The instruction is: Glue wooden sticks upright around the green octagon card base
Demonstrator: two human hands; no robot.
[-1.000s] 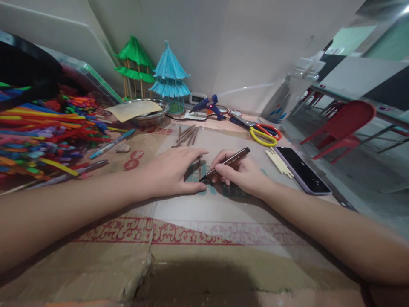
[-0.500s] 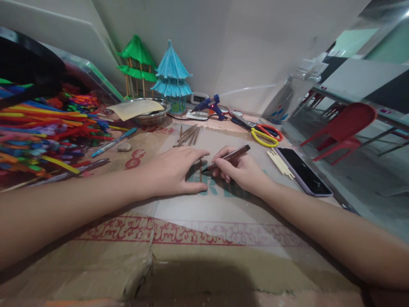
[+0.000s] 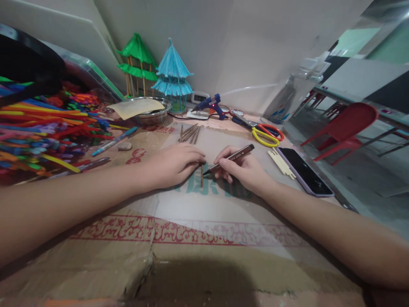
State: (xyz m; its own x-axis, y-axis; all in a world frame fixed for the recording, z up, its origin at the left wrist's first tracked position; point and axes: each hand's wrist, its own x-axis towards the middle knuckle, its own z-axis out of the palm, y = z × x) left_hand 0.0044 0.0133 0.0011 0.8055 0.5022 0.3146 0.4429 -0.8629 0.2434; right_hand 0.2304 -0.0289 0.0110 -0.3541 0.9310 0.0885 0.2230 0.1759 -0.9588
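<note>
Bench [image 3: 96,264]: cardboard-covered, green lettering partly hidden beneath the hands.
Right hand [image 3: 247,170]: grasping brown pen, palm side out of sight.
Left hand [image 3: 175,166]: bent over stick's far end, concealing it; pinching or pressing, cannot tell.
Brown pen [image 3: 236,155]: tip beside stick, contact unclear.
Stick [image 3: 202,181]: between the hands; apparently being inked, calls for steadying.

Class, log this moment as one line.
right hand: holds brown marker, tip by stick | left hand: at stick's far end | beyond: loose brown sticks
</note>
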